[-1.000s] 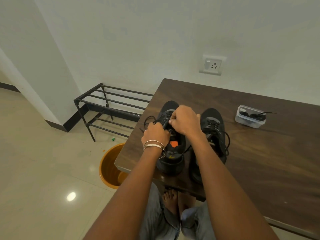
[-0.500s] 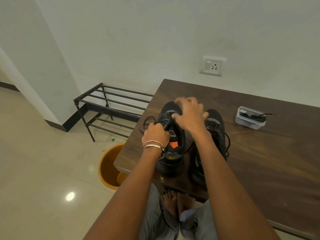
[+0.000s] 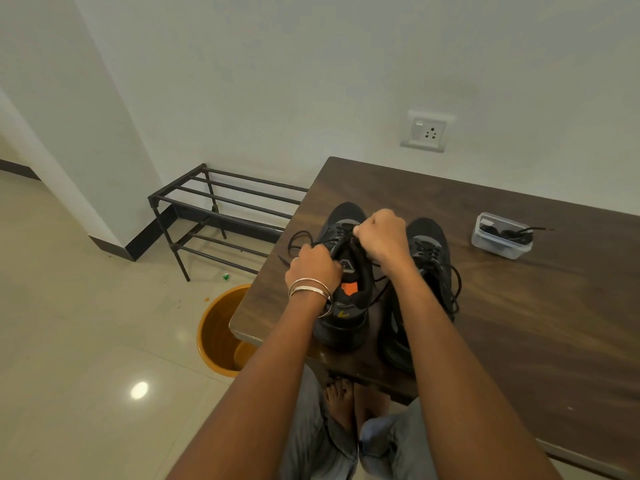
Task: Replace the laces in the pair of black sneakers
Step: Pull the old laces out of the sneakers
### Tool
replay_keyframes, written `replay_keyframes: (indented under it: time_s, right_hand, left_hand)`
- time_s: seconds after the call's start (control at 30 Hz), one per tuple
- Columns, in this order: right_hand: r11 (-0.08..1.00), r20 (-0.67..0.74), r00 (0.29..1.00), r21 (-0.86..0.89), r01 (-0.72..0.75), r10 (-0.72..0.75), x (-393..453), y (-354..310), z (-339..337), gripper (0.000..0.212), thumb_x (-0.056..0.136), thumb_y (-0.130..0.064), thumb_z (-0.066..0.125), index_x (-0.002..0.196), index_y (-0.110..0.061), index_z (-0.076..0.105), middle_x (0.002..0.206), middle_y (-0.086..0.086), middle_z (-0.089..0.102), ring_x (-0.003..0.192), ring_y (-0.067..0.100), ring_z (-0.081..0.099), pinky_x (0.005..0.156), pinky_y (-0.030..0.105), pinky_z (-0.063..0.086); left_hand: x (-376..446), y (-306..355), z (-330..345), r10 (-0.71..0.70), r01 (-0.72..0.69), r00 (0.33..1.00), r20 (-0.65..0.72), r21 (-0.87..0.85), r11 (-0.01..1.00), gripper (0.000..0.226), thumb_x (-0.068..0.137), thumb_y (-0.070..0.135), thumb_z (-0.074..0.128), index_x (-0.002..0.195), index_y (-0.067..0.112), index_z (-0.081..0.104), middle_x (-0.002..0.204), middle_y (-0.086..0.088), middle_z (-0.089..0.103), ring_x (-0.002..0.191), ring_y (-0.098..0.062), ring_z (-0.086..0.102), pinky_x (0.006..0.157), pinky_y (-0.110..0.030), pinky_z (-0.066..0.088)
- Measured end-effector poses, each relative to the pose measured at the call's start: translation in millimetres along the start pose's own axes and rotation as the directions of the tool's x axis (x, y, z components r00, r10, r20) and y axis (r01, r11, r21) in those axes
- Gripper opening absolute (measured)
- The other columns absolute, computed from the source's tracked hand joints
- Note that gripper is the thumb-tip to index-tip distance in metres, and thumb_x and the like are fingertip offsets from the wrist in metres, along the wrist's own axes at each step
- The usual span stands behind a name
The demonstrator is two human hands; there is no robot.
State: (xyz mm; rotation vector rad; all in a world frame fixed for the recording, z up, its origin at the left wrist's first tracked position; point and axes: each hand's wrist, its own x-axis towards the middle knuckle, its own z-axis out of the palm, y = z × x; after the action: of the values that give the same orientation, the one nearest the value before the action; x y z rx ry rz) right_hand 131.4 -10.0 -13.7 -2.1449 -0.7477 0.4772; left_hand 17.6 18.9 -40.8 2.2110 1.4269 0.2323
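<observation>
Both hands are curled tight on the black lace of the left sneaker (image 3: pixel 341 299), which stands heel toward the person near the front left corner of the dark wooden table (image 3: pixel 519 341). Farthest left on the floor, a black metal shoe rack (image 3: pixel 221 216) stands against the white wall, and an orange bucket (image 3: pixel 216 336) sits partly under the table corner. Next comes the left hand (image 3: pixel 313 270), two silver bangles on its wrist, fingers closed around a strand of lace (image 3: pixel 298 239) that loops out over the table edge; the hand rests against the shoe's tongue side. Just to its right, the right hand (image 3: pixel 381 235) is fisted over the upper eyelets of the same shoe, pinching lace there, though the exact strand is hidden under the knuckles. Beside that shoe, touching or nearly so, lies the right sneaker (image 3: pixel 429 251), its own lace trailing loose along its outer side. Farther right, well apart from the shoes, a clear plastic container (image 3: pixel 500 237) holds coiled black laces, one end hanging over its rim. On the wall above is a white switch and socket plate (image 3: pixel 426 131).
</observation>
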Motion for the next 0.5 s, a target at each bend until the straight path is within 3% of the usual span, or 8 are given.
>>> replay_keyframes:
  time_s: [0.07, 0.17, 0.27, 0.33, 0.4, 0.47, 0.5]
  right_hand:
    - [0.979, 0.002, 0.995, 0.177, -0.101, 0.103, 3.0, 2.9, 0.5, 0.026, 0.081, -0.006, 0.05, 0.101, 0.008, 0.06, 0.101, 0.02, 0.067, 0.073, 0.024, 0.062, 0.057, 0.043, 0.056]
    - [0.934, 0.027, 0.981, 0.3, -0.193, 0.194, -1.4, 0.7, -1.5, 0.033, 0.083, -0.001, 0.045, 0.113, 0.007, 0.054, 0.114, 0.023, 0.062, 0.088, 0.029, 0.067, 0.064, 0.047, 0.059]
    - [0.894, 0.036, 0.973, 0.387, -0.226, 0.23, -4.5, -0.9, -4.7, 0.026, 0.082, 0.003, 0.04, 0.102, 0.009, 0.054, 0.109, 0.024, 0.065, 0.075, 0.025, 0.058, 0.064, 0.047, 0.058]
    - [0.848, 0.065, 0.962, 0.459, -0.265, 0.265, -8.7, -4.7, -7.5, 0.012, 0.087, 0.004, 0.037, 0.088, -0.001, 0.047, 0.097, 0.02, 0.063, 0.079, 0.025, 0.064, 0.08, 0.057, 0.058]
    - [0.794, 0.108, 0.946, 0.519, -0.316, 0.306, -8.7, -4.0, -9.3, 0.017, 0.09, 0.004, 0.034, 0.082, -0.009, 0.04, 0.091, 0.016, 0.058, 0.082, 0.028, 0.065, 0.09, 0.062, 0.049]
    - [0.761, 0.13, 0.939, 0.556, -0.335, 0.319, -9.9, -5.5, -12.9, 0.017, 0.091, 0.004, 0.031, 0.096, -0.003, 0.046, 0.095, 0.019, 0.059, 0.082, 0.03, 0.064, 0.09, 0.062, 0.05]
    - [0.734, 0.143, 0.934, 0.583, -0.348, 0.329, -8.8, -3.9, -15.2, 0.03, 0.093, 0.003, 0.03, 0.118, 0.003, 0.045, 0.099, 0.023, 0.06, 0.086, 0.034, 0.066, 0.087, 0.061, 0.053]
  left_hand:
    - [0.2, 0.2, 0.5, 0.01, -0.01, 1.0, 0.003, -0.003, 1.0, 0.033, 0.094, 0.032, 0.051, 0.121, 0.015, 0.059, 0.122, -0.011, 0.052, 0.108, -0.035, 0.055, 0.083, -0.041, 0.044]
    - [0.2, 0.4, -0.5, 0.021, -0.021, 1.0, 0.006, 0.004, 1.0, 0.032, 0.094, 0.032, 0.051, 0.12, 0.015, 0.059, 0.122, -0.011, 0.052, 0.108, -0.034, 0.055, 0.078, -0.038, 0.04]
    - [0.2, 0.2, -1.2, 0.023, -0.023, 1.0, 0.012, 0.023, 0.999, 0.033, 0.094, 0.033, 0.051, 0.121, 0.014, 0.058, 0.123, -0.012, 0.051, 0.11, -0.035, 0.054, 0.081, -0.04, 0.042]
    - [0.0, 0.5, -1.0, 0.023, -0.023, 1.0, 0.012, 0.027, 0.999, 0.033, 0.094, 0.033, 0.051, 0.121, 0.014, 0.058, 0.124, -0.012, 0.051, 0.11, -0.034, 0.054, 0.084, -0.04, 0.043]
    - [0.4, 0.2, -0.3, 0.022, -0.023, 1.0, 0.018, 0.028, 0.999, 0.033, 0.094, 0.033, 0.051, 0.121, 0.014, 0.058, 0.124, -0.012, 0.051, 0.111, -0.034, 0.054, 0.085, -0.042, 0.044]
    - [0.9, -0.2, -0.8, 0.019, -0.02, 1.0, 0.019, 0.028, 0.999, 0.033, 0.093, 0.033, 0.051, 0.12, 0.015, 0.058, 0.124, -0.012, 0.051, 0.111, -0.035, 0.054, 0.085, -0.042, 0.045]
    - [1.1, -0.5, -1.0, 0.015, -0.016, 1.0, 0.019, 0.026, 1.0, 0.033, 0.093, 0.033, 0.051, 0.12, 0.015, 0.058, 0.124, -0.012, 0.051, 0.111, -0.035, 0.054, 0.086, -0.042, 0.045]
